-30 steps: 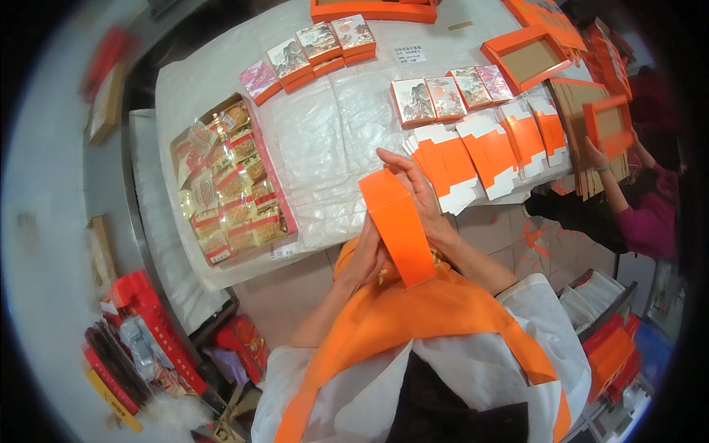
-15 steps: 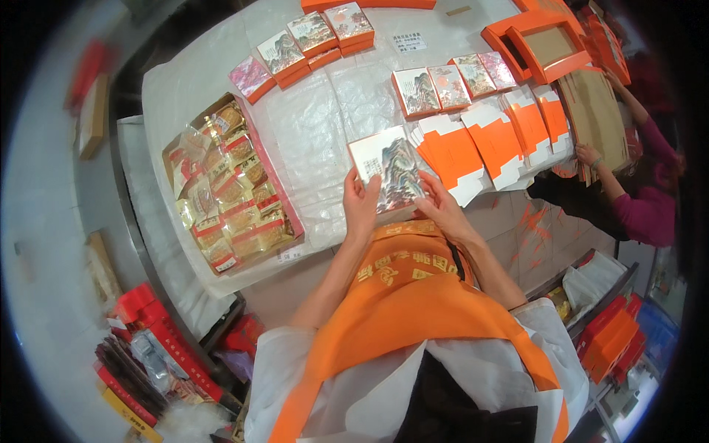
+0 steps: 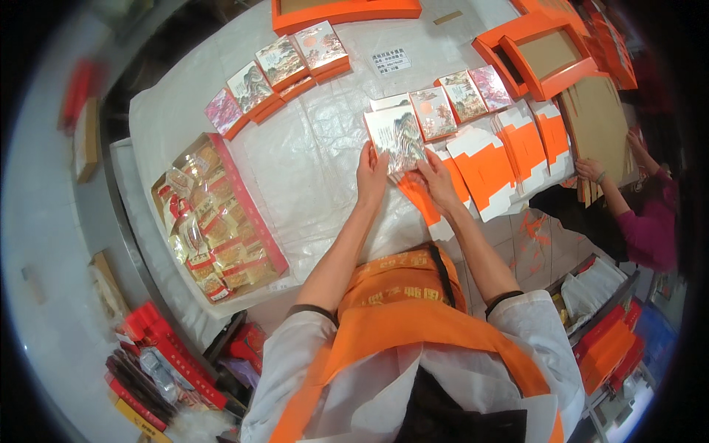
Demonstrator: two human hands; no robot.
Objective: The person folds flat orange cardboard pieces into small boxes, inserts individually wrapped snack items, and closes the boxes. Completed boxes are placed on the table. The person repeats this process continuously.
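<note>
Between my left hand [image 3: 373,176] and my right hand [image 3: 437,181] is a small square gift box [image 3: 396,135] with a mountain landscape on its lid. The fingers of each hand close on one of its lower sides. It is held up at the near end of a row of picture-lidded boxes, overlapping one of them; whether it touches that box I cannot tell. The nearest uncovered one is a box with a pale sun design [image 3: 433,114]. Just right of my right hand, flat orange-and-white carton blanks [image 3: 481,171] lie in overlapping stacks.
A shallow carton [image 3: 260,218] of wrapped round pastries [image 3: 224,244] stands at the left. Beyond it runs another row of picture boxes [image 3: 279,61]. Orange trays [image 3: 545,53] lie at the far right, where a co-worker's hand [image 3: 591,170] touches brown cardboard sheets [image 3: 600,127].
Both my hands have carried the gift box away from my body, up to the right-hand row of boxes. My arms are stretched further out, and the view has shifted slightly.
</note>
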